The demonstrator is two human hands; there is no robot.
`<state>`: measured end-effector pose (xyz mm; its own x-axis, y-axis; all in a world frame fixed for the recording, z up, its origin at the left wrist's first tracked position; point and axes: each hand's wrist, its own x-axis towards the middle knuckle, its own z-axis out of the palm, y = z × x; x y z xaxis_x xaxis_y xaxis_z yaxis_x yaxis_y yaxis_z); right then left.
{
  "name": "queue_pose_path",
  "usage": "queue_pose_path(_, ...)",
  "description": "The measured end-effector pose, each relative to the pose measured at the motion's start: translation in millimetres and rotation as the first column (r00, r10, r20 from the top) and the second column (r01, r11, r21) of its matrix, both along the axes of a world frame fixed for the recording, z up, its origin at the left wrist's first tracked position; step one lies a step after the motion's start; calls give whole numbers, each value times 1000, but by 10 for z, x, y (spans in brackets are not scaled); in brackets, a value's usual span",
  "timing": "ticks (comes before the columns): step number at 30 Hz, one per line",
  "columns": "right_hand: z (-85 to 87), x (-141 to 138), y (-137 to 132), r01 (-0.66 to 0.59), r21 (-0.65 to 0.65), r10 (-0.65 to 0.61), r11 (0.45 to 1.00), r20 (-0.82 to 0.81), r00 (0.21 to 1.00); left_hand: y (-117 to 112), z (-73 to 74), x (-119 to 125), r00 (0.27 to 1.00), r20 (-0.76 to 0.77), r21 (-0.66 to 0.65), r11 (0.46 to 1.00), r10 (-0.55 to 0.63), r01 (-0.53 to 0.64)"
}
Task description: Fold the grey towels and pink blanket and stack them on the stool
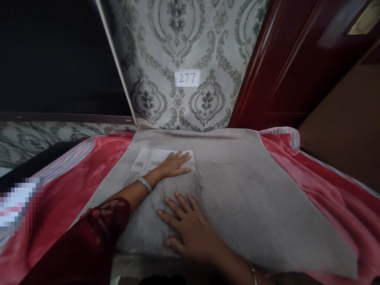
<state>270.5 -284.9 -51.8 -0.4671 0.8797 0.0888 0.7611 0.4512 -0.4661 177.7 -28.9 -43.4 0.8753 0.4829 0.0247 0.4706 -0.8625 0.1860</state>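
Note:
A folded grey towel (162, 192) with a white band along its far end lies left of the middle on a larger grey cloth (252, 194). My left hand (175, 164) rests palm down on the white band, fingers spread. Nearer to me, my right hand (191, 231) is also spread flat, its fingers over the grey part of the towel. Neither hand grips anything. The palms and what lies directly under them are hidden.
Red blankets (71, 182) with striped edges show on both sides of the grey cloth. A large dark screen (59, 59) stands at the left. A glossy dark red panel (285, 67) rises at the right. A paper marked 277 (187, 78) is on the patterned wall.

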Motion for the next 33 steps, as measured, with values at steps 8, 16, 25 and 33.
queue_pose_path(8, -36, -6, 41, -4, 42, -1, 999, 100, 995, -79, 103, 34, 998, -66, 28, 999, 21, -19)
queue_pose_path(16, -17, 58, 59, -2, 82, -5, 997, 92, 996, -544, 245, -489, 983, -123, -9, 990, 139, -141)
queue_pose_path(25, 204, 376, 1018, 357, 323, -389, 876, 38, 920, -1429, 69, -1307, 978, -53, 44, 979, 202, -200)
queue_pose_path(33, -193, 415, 1146, 375, 202, -408, 904, 155, 900, -1579, -116, -1323, 967, -34, 82, 965, 254, -251)
